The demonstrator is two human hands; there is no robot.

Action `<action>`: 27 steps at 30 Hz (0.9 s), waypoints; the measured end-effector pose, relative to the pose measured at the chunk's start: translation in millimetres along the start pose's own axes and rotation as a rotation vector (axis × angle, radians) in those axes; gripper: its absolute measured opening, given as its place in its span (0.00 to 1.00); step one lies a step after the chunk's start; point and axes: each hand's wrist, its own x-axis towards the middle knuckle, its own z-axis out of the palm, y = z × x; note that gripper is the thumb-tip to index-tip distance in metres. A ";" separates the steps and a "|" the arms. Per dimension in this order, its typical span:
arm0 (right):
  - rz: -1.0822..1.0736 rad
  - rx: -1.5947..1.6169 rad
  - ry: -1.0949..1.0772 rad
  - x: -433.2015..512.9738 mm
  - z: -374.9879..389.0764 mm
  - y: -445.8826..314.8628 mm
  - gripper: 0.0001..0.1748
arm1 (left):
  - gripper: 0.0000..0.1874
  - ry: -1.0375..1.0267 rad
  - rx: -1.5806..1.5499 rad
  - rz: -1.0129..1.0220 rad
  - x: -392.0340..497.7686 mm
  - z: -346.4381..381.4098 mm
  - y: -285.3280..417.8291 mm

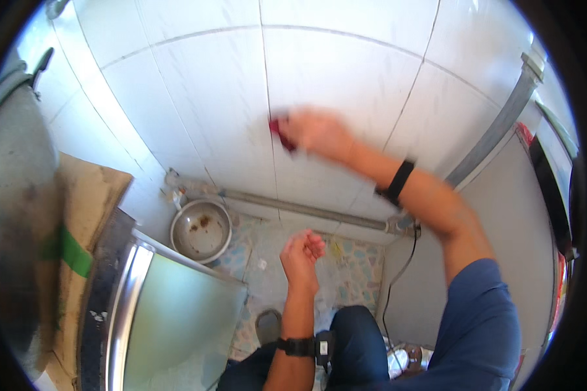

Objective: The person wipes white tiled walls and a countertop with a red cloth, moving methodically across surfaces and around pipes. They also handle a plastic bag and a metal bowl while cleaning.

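Note:
My right hand (318, 134) is blurred and grips a dark red cloth or pad (284, 134) against the white tiled wall (215, 93). Its exact kind is lost in the blur. Lower down, my left hand (303, 254) hangs over the floor with its fingers curled in, and nothing shows in it. A black strap circles each forearm. Streaks, perhaps wet, run down the tiles around the right hand.
A grey pipe (303, 209) runs along the wall's foot near a stained bowl (201, 232). At left stand a frosted glass panel (181, 317), cardboard (93, 185) and a large metal vessel (14, 205). Another pipe (494, 122) and a grey cabinet (508, 234) with a black cable (396, 278) flank the right.

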 end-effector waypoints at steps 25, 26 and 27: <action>0.066 -0.113 0.027 -36.7 -29.6 2.2 0.19 | 0.13 0.097 -0.065 -0.143 35.2 -21.1 -35.7; 0.159 -0.127 0.191 -13.1 -51.1 30.3 0.21 | 0.13 0.097 -0.049 -0.148 36.4 -20.6 -38.3; 0.229 -0.130 0.214 4.5 -70.7 54.0 0.23 | 0.13 0.101 -0.046 -0.156 37.3 -20.7 -40.5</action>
